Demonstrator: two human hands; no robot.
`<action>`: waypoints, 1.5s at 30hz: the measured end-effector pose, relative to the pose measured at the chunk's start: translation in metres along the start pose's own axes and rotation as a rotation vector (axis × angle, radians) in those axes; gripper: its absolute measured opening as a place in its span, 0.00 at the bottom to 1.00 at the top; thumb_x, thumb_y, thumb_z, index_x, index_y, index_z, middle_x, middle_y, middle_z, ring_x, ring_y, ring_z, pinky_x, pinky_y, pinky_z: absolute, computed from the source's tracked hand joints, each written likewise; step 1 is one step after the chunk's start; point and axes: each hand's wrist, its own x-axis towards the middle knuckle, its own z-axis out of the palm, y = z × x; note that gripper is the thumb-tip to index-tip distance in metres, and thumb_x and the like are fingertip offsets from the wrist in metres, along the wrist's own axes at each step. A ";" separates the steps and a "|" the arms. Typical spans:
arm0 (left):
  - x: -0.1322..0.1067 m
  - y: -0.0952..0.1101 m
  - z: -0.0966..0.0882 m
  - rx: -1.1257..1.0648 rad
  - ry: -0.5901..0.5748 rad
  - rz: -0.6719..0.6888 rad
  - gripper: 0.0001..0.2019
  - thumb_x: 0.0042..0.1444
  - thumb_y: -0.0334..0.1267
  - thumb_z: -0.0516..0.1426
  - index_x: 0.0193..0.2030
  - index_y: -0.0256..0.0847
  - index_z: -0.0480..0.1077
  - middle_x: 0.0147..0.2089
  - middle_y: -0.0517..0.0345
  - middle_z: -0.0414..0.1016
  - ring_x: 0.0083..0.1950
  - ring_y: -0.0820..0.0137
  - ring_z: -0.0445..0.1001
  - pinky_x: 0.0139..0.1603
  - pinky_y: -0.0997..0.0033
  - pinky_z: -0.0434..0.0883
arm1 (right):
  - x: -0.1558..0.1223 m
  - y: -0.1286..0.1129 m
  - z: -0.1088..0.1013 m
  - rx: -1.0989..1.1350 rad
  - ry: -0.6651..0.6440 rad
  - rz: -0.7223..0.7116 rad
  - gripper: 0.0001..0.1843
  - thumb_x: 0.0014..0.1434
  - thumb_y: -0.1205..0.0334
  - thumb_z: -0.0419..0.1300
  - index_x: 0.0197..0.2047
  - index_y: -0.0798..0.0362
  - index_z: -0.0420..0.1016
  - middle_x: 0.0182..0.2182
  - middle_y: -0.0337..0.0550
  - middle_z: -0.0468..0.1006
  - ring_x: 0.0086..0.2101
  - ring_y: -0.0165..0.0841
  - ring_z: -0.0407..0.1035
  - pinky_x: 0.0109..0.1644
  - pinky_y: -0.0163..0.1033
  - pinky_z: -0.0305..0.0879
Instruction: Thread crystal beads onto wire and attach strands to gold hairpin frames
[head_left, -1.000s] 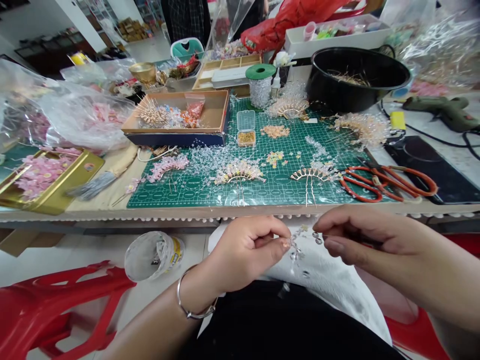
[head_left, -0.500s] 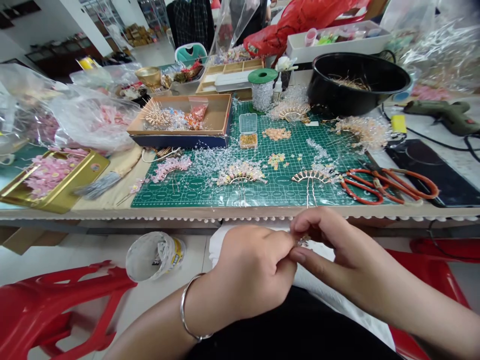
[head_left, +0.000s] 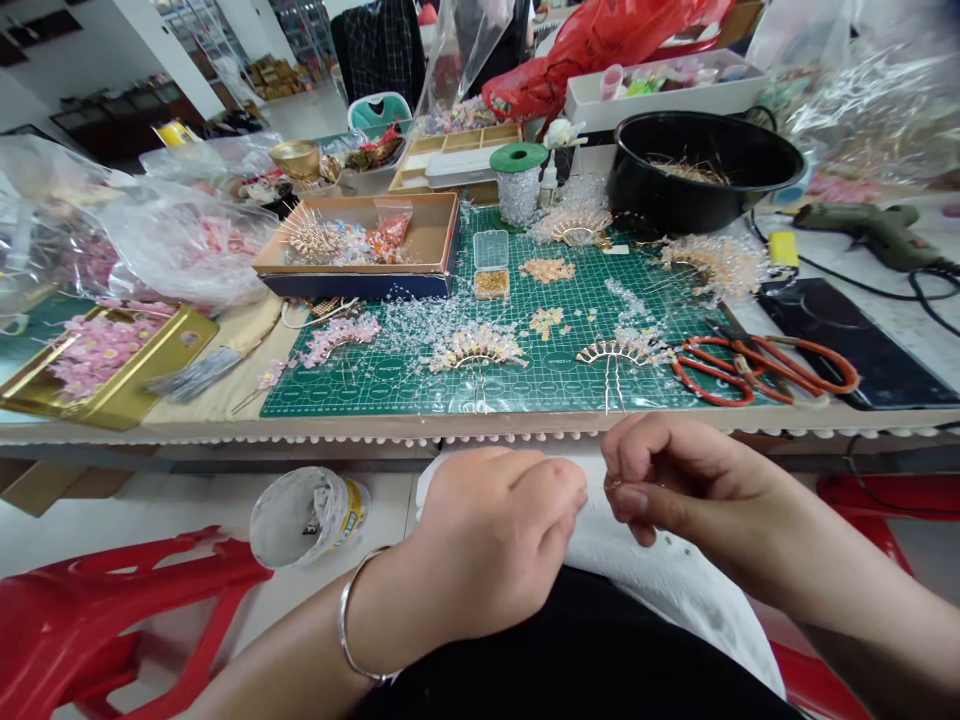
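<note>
Over my lap, my left hand (head_left: pixel 499 540) is closed with its back toward me; whatever it may hold is hidden. To its right, a small gap away, my right hand (head_left: pixel 675 485) pinches what looks like a thin gold wire (head_left: pixel 612 484) between thumb and forefinger. Beyond the hands, a beaded hair comb (head_left: pixel 619 350) with two prongs lies at the front of the green cutting mat (head_left: pixel 390 388). Left of it are a flowered comb (head_left: pixel 480 347) and a pink one (head_left: pixel 341 337). Loose yellow petals (head_left: pixel 547 321) are scattered between them.
Orange-handled scissors and pliers (head_left: pixel 765 365) lie at the mat's right, near a black bowl (head_left: pixel 705 175) and a glue gun (head_left: pixel 862 228). A shallow box (head_left: pixel 360 275) and a gold tin (head_left: pixel 142 370) stand left. Below are a white bucket (head_left: pixel 300 520) and red stools (head_left: pixel 120 610).
My hands have come apart: the right one has moved slightly right, drawing away from the left. The glinting beaded bit that showed between the fingers is out of sight. The camera has shifted slightly.
</note>
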 end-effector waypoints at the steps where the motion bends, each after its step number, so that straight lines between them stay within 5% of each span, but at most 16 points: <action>1: 0.000 -0.002 -0.003 0.004 -0.006 0.011 0.08 0.60 0.28 0.52 0.35 0.38 0.71 0.25 0.62 0.69 0.26 0.72 0.64 0.28 0.69 0.59 | -0.002 0.001 -0.004 -0.017 -0.007 0.002 0.07 0.64 0.58 0.64 0.38 0.48 0.70 0.34 0.36 0.72 0.29 0.27 0.69 0.30 0.32 0.69; 5: 0.003 -0.004 -0.007 0.061 -0.110 0.066 0.07 0.59 0.28 0.52 0.35 0.39 0.71 0.26 0.61 0.69 0.26 0.70 0.65 0.27 0.68 0.58 | -0.008 0.000 -0.012 -0.338 -0.086 0.045 0.06 0.67 0.57 0.59 0.46 0.45 0.68 0.39 0.38 0.75 0.38 0.34 0.74 0.42 0.40 0.74; 8: 0.012 0.003 0.001 0.133 -0.228 0.175 0.06 0.56 0.27 0.53 0.33 0.39 0.69 0.26 0.60 0.69 0.25 0.69 0.65 0.25 0.67 0.57 | -0.011 -0.008 -0.005 -0.642 -0.175 -0.075 0.26 0.62 0.67 0.59 0.61 0.40 0.60 0.57 0.43 0.72 0.55 0.39 0.70 0.57 0.47 0.69; 10: 0.018 0.009 0.007 0.171 -0.254 0.244 0.05 0.53 0.27 0.53 0.31 0.39 0.67 0.26 0.58 0.70 0.26 0.67 0.67 0.26 0.67 0.58 | -0.010 -0.012 0.002 -0.663 -0.216 -0.154 0.35 0.58 0.74 0.55 0.66 0.42 0.53 0.58 0.45 0.72 0.57 0.38 0.70 0.57 0.44 0.70; 12: 0.023 0.012 0.011 0.184 -0.265 0.242 0.05 0.53 0.26 0.52 0.31 0.40 0.66 0.27 0.57 0.70 0.27 0.67 0.67 0.27 0.67 0.59 | -0.010 -0.013 0.007 -0.581 -0.194 -0.154 0.32 0.58 0.76 0.51 0.63 0.45 0.55 0.52 0.44 0.77 0.52 0.36 0.74 0.53 0.40 0.72; 15: 0.028 0.007 0.010 0.154 -0.286 0.146 0.07 0.58 0.28 0.51 0.30 0.40 0.65 0.26 0.59 0.70 0.25 0.69 0.65 0.26 0.67 0.57 | -0.011 -0.008 0.005 -0.493 -0.085 -0.038 0.09 0.68 0.65 0.48 0.49 0.47 0.65 0.39 0.42 0.79 0.40 0.35 0.76 0.42 0.39 0.74; 18: 0.030 -0.006 0.002 0.075 -0.274 0.064 0.09 0.62 0.31 0.51 0.32 0.40 0.68 0.26 0.61 0.71 0.25 0.70 0.65 0.27 0.68 0.57 | -0.015 -0.001 -0.004 -0.507 0.015 0.047 0.14 0.72 0.52 0.47 0.36 0.48 0.66 0.29 0.39 0.72 0.30 0.33 0.69 0.32 0.37 0.69; 23: 0.029 -0.029 -0.018 0.023 -0.190 -0.079 0.08 0.64 0.30 0.52 0.37 0.41 0.72 0.31 0.63 0.77 0.31 0.72 0.71 0.32 0.71 0.62 | -0.024 0.014 -0.019 -0.382 0.111 0.157 0.17 0.70 0.48 0.51 0.33 0.48 0.66 0.26 0.34 0.64 0.27 0.30 0.60 0.29 0.35 0.60; 28: 0.025 -0.041 -0.031 -0.146 0.226 -0.494 0.07 0.64 0.35 0.56 0.34 0.43 0.73 0.29 0.64 0.73 0.31 0.74 0.68 0.32 0.74 0.64 | -0.029 0.022 -0.026 -0.186 0.324 0.269 0.20 0.67 0.40 0.53 0.34 0.48 0.66 0.22 0.32 0.60 0.24 0.30 0.52 0.25 0.34 0.52; 30: 0.026 -0.037 -0.024 -0.364 0.149 -0.618 0.08 0.64 0.39 0.57 0.35 0.43 0.74 0.27 0.64 0.72 0.29 0.74 0.67 0.30 0.74 0.64 | -0.027 0.021 -0.025 -0.154 0.374 0.259 0.21 0.67 0.40 0.53 0.34 0.48 0.67 0.21 0.33 0.63 0.23 0.29 0.54 0.24 0.34 0.52; 34: 0.032 -0.020 0.006 -0.792 -0.325 -0.787 0.11 0.65 0.42 0.55 0.39 0.40 0.77 0.33 0.58 0.79 0.29 0.74 0.71 0.33 0.73 0.68 | -0.020 0.015 -0.016 -0.068 0.464 0.141 0.18 0.67 0.42 0.56 0.34 0.48 0.67 0.21 0.34 0.68 0.24 0.29 0.59 0.27 0.33 0.59; 40: 0.044 -0.001 0.044 -1.052 -0.094 -0.700 0.12 0.58 0.44 0.64 0.45 0.40 0.79 0.41 0.54 0.80 0.35 0.73 0.73 0.40 0.71 0.71 | -0.021 0.015 0.004 -0.015 0.454 0.175 0.18 0.67 0.41 0.56 0.37 0.47 0.67 0.21 0.33 0.69 0.21 0.29 0.60 0.24 0.35 0.57; 45: 0.055 0.001 0.048 -1.142 -0.004 -0.656 0.07 0.62 0.39 0.61 0.37 0.39 0.79 0.36 0.57 0.79 0.32 0.76 0.70 0.36 0.75 0.69 | -0.020 0.016 0.002 0.003 0.287 0.212 0.19 0.67 0.41 0.55 0.37 0.47 0.69 0.23 0.34 0.73 0.24 0.30 0.67 0.31 0.38 0.64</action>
